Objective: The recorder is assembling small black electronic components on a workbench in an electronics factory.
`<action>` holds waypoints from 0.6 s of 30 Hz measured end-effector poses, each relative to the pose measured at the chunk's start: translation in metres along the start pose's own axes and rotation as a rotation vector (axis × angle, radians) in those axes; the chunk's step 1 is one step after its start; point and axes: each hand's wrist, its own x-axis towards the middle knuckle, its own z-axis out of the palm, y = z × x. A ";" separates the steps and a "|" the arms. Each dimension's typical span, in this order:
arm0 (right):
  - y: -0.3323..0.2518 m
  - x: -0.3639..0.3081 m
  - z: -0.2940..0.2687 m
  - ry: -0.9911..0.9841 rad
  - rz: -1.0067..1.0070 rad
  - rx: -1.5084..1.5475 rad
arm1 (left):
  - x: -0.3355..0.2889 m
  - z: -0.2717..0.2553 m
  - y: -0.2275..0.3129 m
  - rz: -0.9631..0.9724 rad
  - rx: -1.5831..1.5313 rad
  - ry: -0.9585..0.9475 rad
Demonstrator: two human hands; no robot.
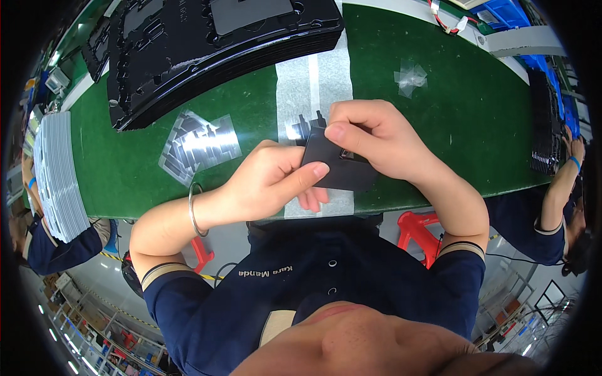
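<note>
Both hands are on a flat black rectangular panel [335,169] with a small cut-out on its right side, held above the near edge of the table. My left hand [269,178] grips its left edge, thumb on top and fingers underneath. Closed in a pinch at the panel's upper edge is my right hand [376,138]; whether a small piece is between its fingertips cannot be made out. Just beyond the panel, dark strips on clear film [301,130] lie on a whitish mat strip [313,81]. Left of my left hand rest clear sheets with dark strips [197,145].
A tall stack of black moulded trays [232,56] fills the back left of the green table [451,138]. Crumpled clear film [411,78] lies at the back right. A stack of pale sheets [59,175] stands far left, black parts [545,125] far right. Other people work at both sides.
</note>
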 end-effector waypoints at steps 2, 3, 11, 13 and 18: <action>-0.001 0.000 0.002 0.087 -0.239 -0.254 | -0.001 -0.002 0.001 -0.027 0.103 -0.024; -0.001 0.000 0.003 0.131 -0.358 -0.381 | -0.001 -0.003 0.002 -0.041 0.154 -0.035; 0.013 0.003 -0.004 -0.038 -0.062 0.425 | -0.002 0.001 -0.005 0.020 -0.076 -0.012; 0.016 0.004 -0.006 -0.140 -0.099 0.534 | -0.002 0.000 -0.007 0.018 -0.181 -0.045; 0.021 0.009 0.003 -0.213 -0.171 0.528 | -0.003 -0.002 -0.009 0.028 -0.282 -0.115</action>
